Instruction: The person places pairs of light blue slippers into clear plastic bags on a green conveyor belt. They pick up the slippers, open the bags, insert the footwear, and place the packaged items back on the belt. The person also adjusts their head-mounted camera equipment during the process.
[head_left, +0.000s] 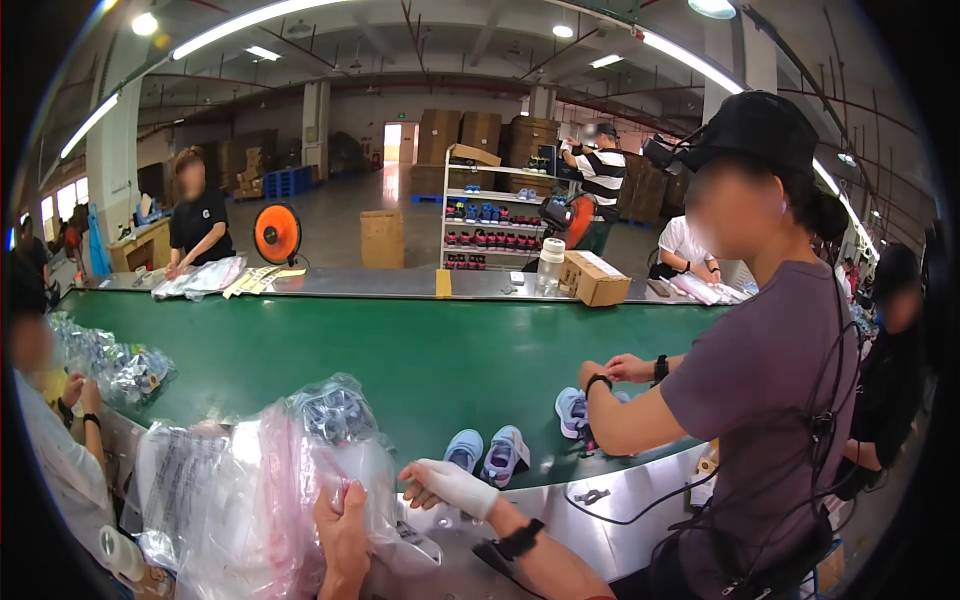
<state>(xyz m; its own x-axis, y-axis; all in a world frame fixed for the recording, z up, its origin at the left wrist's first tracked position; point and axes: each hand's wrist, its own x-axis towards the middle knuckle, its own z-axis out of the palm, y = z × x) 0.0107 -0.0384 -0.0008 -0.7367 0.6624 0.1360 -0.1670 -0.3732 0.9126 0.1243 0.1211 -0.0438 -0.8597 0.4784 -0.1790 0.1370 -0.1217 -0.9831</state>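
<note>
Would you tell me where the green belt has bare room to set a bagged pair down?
The green belt lies bare mid-way, between the far cardboard box and the small shoes. It is crowded near your right hand and left hand, among the plastic bags.

Both forearms come in from the lower edge. The left hand (343, 535) stands upright, thumb up, fingers closed in a pinch. The right hand (450, 487) (wrapped in white, a black band at its wrist) reaches leftward, palm down, fingers loosely curled.
</note>
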